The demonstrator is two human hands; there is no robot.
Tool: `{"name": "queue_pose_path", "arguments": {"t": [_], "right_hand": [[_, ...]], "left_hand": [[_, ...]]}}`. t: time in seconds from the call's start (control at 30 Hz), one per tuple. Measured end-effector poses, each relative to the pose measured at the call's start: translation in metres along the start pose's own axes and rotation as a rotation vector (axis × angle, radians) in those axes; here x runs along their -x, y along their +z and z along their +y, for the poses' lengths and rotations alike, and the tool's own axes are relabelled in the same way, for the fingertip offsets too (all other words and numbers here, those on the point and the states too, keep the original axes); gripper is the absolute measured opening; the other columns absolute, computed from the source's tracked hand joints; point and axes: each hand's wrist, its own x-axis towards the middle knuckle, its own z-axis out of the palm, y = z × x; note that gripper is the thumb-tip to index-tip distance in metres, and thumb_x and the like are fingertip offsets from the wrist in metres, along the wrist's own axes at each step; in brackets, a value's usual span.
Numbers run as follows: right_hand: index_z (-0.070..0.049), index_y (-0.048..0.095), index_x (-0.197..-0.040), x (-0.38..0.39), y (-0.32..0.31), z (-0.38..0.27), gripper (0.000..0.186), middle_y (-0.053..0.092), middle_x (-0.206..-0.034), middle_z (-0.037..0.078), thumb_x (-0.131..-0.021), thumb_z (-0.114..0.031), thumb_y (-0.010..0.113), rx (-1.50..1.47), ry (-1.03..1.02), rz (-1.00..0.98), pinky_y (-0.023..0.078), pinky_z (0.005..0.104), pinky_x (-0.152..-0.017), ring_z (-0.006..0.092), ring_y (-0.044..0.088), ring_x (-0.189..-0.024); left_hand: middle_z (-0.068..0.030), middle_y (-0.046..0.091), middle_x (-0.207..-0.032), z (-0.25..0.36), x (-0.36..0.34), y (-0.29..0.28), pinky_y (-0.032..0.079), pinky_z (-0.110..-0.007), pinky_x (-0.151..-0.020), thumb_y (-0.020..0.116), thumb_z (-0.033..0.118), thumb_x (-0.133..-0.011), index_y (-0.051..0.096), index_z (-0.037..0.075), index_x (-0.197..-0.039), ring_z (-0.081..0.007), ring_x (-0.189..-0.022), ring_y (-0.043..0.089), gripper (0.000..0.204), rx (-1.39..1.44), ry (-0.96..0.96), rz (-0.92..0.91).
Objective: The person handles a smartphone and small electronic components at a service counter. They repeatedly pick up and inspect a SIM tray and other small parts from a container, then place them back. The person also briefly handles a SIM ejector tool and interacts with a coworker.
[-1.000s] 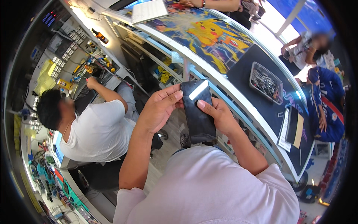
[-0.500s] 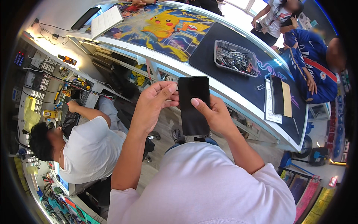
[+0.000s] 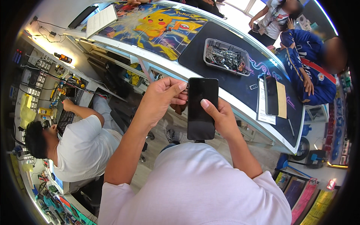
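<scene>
A dark smartphone (image 3: 203, 123) is upright in my right hand (image 3: 219, 112), screen toward me and dark, thumb lying on the screen. My left hand (image 3: 161, 101) is pinched beside the phone's upper left edge, thumb and index finger on something small that I cannot make out. Beyond both hands runs a white-framed counter (image 3: 236, 96) with a dark mat (image 3: 191, 54), on which stand a clear plastic box (image 3: 227, 58) of small jumbled parts, a white paper (image 3: 261, 105), a tan card (image 3: 281, 105) and another dark phone (image 3: 271, 93).
A co-worker (image 3: 84, 146) in white sits at a cluttered bench (image 3: 41, 105) at left. A person in blue (image 3: 318, 82) leans at the counter's right; another in white (image 3: 270, 22) stands behind. A cartoon mat (image 3: 150, 22) and white keyboard-like slab (image 3: 100, 21) lie at the far left.
My left fingers have slipped from the phone's top edge to just beside it. Both hands and the phone shifted slightly right in view; the counter appears higher and further left as the view turned.
</scene>
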Motion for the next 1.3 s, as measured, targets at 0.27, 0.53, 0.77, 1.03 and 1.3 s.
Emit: {"name": "queue_pose_path", "arguments": {"t": [0.27, 0.53, 0.77, 1.03, 1.3], "right_hand": [[0.001, 0.070, -0.124, 0.004, -0.010, -0.010, 0.041, 0.074, -0.107, 0.005, -0.109, -0.037, 0.069, -0.070, 0.045, 0.034, 0.059, 0.0295, -0.084, 0.0103, 0.070, -0.093], [0.001, 0.068, -0.128, 0.004, -0.014, -0.010, 0.041, 0.076, -0.110, 0.008, -0.108, -0.035, 0.069, -0.207, 0.061, 0.038, 0.060, 0.0309, -0.087, 0.0140, 0.073, -0.094], [0.000, 0.067, -0.131, 0.028, -0.034, -0.036, 0.047, 0.076, -0.112, 0.010, -0.107, -0.039, 0.069, -0.428, 0.015, 0.064, 0.063, 0.0345, -0.087, 0.0176, 0.075, -0.099], [0.002, 0.064, -0.127, 0.092, -0.102, -0.049, 0.054, 0.074, -0.106, 0.013, -0.103, -0.045, 0.072, -0.440, -0.152, 0.315, 0.065, 0.0372, -0.083, 0.0226, 0.076, -0.091], [0.004, 0.065, -0.130, 0.140, -0.208, -0.056, 0.045, 0.074, -0.113, 0.011, -0.104, -0.033, 0.072, -0.525, -0.284, 0.361, 0.062, 0.0360, -0.088, 0.0194, 0.074, -0.098]], "left_hand": [[-0.0093, 0.074, -0.103, 0.006, 0.000, 0.011, 0.062, -0.029, -0.085, 0.072, 0.031, -0.106, 0.070, -0.001, -0.113, -0.0144, -0.091, 0.073, 0.033, 0.074, -0.032, -0.005], [-0.0077, 0.071, -0.102, 0.008, -0.010, 0.011, 0.060, -0.031, -0.087, 0.071, 0.030, -0.106, 0.068, 0.001, -0.116, -0.0148, -0.092, 0.071, 0.031, 0.060, -0.015, 0.009], [0.0045, 0.065, -0.092, 0.061, -0.085, 0.047, 0.051, -0.025, -0.075, 0.072, 0.030, -0.105, 0.070, 0.011, -0.117, -0.0077, -0.085, 0.066, 0.023, 0.086, 0.078, -0.096], [0.0057, 0.068, -0.093, 0.092, -0.257, 0.178, 0.049, -0.023, -0.072, 0.066, 0.030, -0.109, 0.072, 0.012, -0.126, -0.0076, -0.081, 0.064, 0.025, -0.056, 0.129, -0.228], [-0.0062, 0.079, -0.124, 0.080, -0.411, 0.297, 0.058, -0.023, -0.063, 0.054, 0.018, -0.114, 0.058, 0.011, -0.141, -0.0095, -0.084, 0.074, 0.029, -0.079, 0.086, -0.184]]}}
